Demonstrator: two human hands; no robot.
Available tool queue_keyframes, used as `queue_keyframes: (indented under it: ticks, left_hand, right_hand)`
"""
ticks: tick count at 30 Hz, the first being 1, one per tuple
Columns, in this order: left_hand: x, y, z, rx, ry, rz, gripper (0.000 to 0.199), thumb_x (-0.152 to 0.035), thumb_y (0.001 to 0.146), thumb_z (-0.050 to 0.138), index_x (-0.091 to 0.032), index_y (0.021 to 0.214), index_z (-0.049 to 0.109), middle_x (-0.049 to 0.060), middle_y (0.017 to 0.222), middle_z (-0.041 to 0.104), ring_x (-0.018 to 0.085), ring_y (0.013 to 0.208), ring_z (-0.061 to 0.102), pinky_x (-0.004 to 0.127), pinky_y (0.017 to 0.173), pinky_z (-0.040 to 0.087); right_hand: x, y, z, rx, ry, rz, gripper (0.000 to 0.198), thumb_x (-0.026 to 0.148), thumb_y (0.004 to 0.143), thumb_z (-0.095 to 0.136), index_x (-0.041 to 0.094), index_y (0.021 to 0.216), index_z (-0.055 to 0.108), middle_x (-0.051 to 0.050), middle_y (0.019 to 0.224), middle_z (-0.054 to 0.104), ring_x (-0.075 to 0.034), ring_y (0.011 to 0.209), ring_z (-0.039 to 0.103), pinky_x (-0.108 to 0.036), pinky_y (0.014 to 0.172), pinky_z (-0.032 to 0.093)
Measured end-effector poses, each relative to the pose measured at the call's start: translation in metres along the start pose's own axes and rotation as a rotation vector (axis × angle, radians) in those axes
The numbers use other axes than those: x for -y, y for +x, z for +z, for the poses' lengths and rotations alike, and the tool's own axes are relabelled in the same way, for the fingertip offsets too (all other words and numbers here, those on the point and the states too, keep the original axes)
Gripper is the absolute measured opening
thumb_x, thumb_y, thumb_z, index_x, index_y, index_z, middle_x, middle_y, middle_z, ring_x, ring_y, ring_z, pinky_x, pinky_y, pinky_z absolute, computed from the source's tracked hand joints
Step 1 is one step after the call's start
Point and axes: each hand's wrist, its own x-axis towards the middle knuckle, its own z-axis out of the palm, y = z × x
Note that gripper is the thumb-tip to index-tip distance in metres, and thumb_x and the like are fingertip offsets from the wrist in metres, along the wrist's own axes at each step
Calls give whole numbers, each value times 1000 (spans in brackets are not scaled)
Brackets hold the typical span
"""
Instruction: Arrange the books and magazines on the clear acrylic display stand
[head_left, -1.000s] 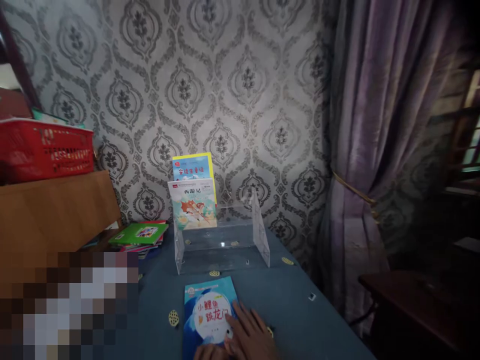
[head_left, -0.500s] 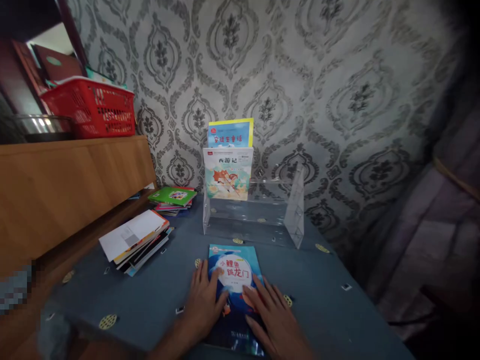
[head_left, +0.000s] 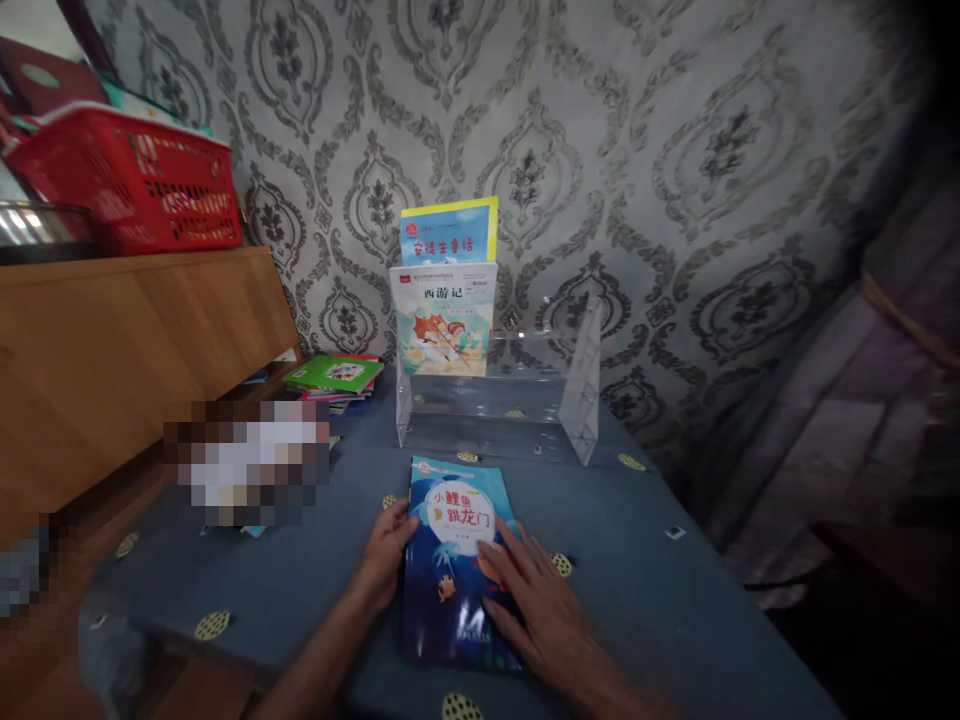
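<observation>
A blue book [head_left: 450, 570] with a white moon and red lettering on its cover lies on the table in front of me. My left hand [head_left: 384, 550] grips its left edge, fingers curled at the side and thumb near the cover; the fingertips are partly hidden. Flat across the right side of the cover rests my right hand [head_left: 536, 600], its fingers stretched out. Beyond the book stands a clear tiered book rack [head_left: 517, 395]. On its left side, a white-covered book [head_left: 444, 330] leans in front of a blue book with a yellow border [head_left: 450, 225].
The blue tablecloth [head_left: 630, 600] has a pineapple print. Several books with a green one [head_left: 334, 372] on top are stacked at the back left; a blurred-out pile [head_left: 255, 460] sits nearer. A red basket [head_left: 127, 180] and a metal bowl [head_left: 45, 230] stand on the wooden cabinet [head_left: 150, 340].
My left hand has moved off the cover to the book's left edge and curled around it. The right hand stays on the cover. The view has shifted slightly.
</observation>
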Motion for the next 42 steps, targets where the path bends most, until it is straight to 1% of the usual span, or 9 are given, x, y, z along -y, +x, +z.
queue_keyframes:
  ticks: [3,7,9,12,15,18,20,29,42]
  left_hand:
    - [-5,-3,4,11,-123,-123,44,-34,56,90,-14,91,71,7,83,77,24,78,73,32,74,58]
    - [-12,-6,6,-96,-223,-191,23,-18,66,84,-15,85,71,3,76,75,16,66,70,25,66,57]
    - [-13,-7,7,-151,-259,-191,16,-14,71,81,-15,83,70,1,74,74,13,63,68,22,63,56]
    - [-14,-8,8,-187,-297,-157,12,-12,75,78,-16,83,69,0,75,73,12,65,68,20,64,55]
    - [-16,-8,9,-213,-287,-142,9,-12,80,72,-16,88,70,1,80,75,12,68,69,20,67,56]
    - [-16,-6,7,-245,-261,-149,9,-11,84,68,-17,90,71,1,84,76,12,73,70,21,72,57]
    - [-15,-4,5,-248,-248,-144,9,-12,84,69,-18,91,71,2,86,77,12,76,71,22,75,57]
    - [-9,-1,1,-201,-206,-30,8,-19,79,75,-18,86,71,1,83,77,15,79,72,27,85,58]
    - [-18,-4,7,-176,-198,-99,5,-18,84,71,-15,86,72,1,79,76,13,72,72,27,85,59]
  right_hand:
    - [9,1,-10,11,112,59,58,51,100,46,28,153,41,-9,167,19,-34,152,23,-57,121,28]
    - [13,10,-16,-23,335,157,71,55,100,42,26,161,19,-10,169,1,-29,154,15,-51,123,25]
    - [11,17,-15,-65,440,229,78,59,98,44,22,161,17,-13,169,3,-29,155,11,-53,124,21]
    - [6,28,-11,-156,645,339,89,63,92,55,19,161,19,-18,164,25,-32,152,24,-55,122,23]
    - [2,40,-12,-180,1012,381,90,62,82,69,21,154,35,-16,142,58,-33,128,58,-52,110,44]
    - [2,48,-16,-115,1351,365,63,57,75,78,21,125,64,-9,112,75,-26,98,72,-43,94,55]
    - [3,51,-20,-80,1473,385,47,52,74,81,20,107,70,-5,98,77,-22,88,72,-36,88,55]
    - [6,51,-26,-68,1623,452,39,45,67,88,21,92,71,1,84,74,-13,71,67,-26,70,53]
    - [2,50,-26,-65,1657,431,32,40,72,86,22,92,69,2,82,72,-11,67,65,-22,64,52]
